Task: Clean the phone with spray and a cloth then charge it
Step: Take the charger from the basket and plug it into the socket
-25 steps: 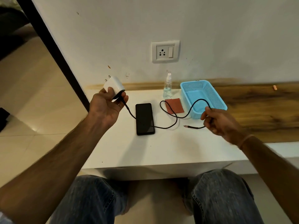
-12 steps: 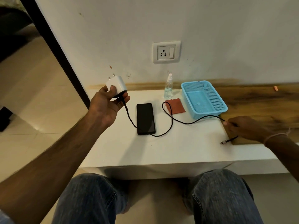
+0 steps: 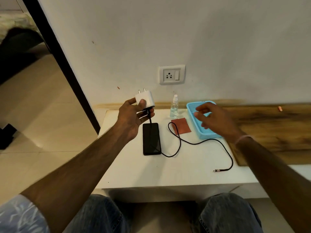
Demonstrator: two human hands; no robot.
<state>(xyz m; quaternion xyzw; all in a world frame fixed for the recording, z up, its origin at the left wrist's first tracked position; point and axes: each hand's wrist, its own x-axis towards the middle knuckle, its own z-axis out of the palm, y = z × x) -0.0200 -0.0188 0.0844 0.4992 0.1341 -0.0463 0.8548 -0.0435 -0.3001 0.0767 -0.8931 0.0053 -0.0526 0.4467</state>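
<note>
Phone (image 3: 151, 138) lies face up on the left half of the tabletop (image 3: 168, 174), with the cable (image 3: 180, 142) running across it. In the head view, the left hand (image 3: 133, 116) grips the charger (image 3: 144, 100), pins up. The right hand (image 3: 213, 118) hovers loose-fingered and empty over the basket (image 3: 207, 136). To plug in well, turn the pins square to the wall socket (image 3: 171, 75) and keep the cable slack. One each: spray bottle (image 3: 174, 108), cloth (image 3: 181, 126), phone, charger.

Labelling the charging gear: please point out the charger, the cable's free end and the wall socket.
charger (image 3: 148, 99), head view, on its white body.
cable's free end (image 3: 217, 170), head view, on the connector tip.
wall socket (image 3: 169, 75), head view, on the pin holes.
</note>
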